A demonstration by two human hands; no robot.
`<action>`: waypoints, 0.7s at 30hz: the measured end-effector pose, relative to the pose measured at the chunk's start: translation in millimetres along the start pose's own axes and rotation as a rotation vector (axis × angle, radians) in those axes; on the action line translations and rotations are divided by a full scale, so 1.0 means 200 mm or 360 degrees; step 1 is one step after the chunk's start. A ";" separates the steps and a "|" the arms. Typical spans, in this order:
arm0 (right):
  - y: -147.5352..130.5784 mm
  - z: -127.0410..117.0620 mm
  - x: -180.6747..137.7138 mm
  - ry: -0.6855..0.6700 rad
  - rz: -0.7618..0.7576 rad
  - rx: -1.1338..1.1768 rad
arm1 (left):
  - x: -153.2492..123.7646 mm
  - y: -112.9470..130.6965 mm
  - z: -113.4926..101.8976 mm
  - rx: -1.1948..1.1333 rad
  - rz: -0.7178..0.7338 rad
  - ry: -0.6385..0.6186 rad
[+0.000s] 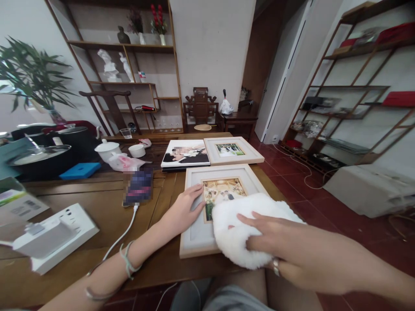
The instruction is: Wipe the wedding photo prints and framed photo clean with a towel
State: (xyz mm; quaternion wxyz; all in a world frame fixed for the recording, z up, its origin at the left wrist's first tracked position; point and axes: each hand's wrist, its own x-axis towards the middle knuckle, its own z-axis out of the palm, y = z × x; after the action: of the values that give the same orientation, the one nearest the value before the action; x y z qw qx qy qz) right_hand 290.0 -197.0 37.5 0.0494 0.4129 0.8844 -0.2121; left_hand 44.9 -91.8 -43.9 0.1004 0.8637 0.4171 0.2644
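Note:
A pale wooden picture frame (198, 242) lies face up at the table's edge in front of me, with a wedding photo (223, 186) inside a wide white mat. On its left side rests my left hand (184, 210), fingers stretched out and touching the surface. My right hand (275, 242) presses a fluffy white cloth (228, 235) onto the right part of the frame, its fingers sunk into the pile. The cloth covers the lower right of the photo and the frame's right corner.
Behind lie a second frame (254, 156) and a photo album (186, 163). To the left are a charging phone (138, 190), a power strip (82, 242), a blue box (80, 170), a white teapot (107, 149) and a pan (42, 162). Red floor tiles (301, 194) run along the right.

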 end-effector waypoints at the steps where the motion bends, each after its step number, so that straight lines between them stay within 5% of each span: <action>1: -0.01 0.02 0.00 0.0037 -0.0026 0.0000 | 0.00 0.00 0.00 0.0002 0.0004 0.0001; 6: 0.11 0.10 0.13 0.0358 -0.0034 -0.0230 | 0.00 0.00 0.00 0.0015 0.0023 -0.0016; 11: 0.32 0.05 0.33 0.0624 0.0066 -0.0596 | 0.00 -0.01 -0.01 -0.0005 0.0015 -0.0003; 16: 0.42 -0.04 0.47 0.0689 0.0078 -0.0713 | 0.00 0.00 -0.02 -0.0035 0.0017 0.0018; 21: 0.34 -0.01 0.45 0.0624 0.0033 -0.0664 | 0.00 -0.01 -0.01 -0.0054 0.0002 0.0027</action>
State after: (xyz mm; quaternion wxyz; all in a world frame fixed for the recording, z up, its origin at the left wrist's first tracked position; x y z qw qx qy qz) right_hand 282.7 -93.5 -6.1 -0.0365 0.4359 0.8973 0.0589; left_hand 43.0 -90.6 -41.7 0.1113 0.8599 0.4129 0.2787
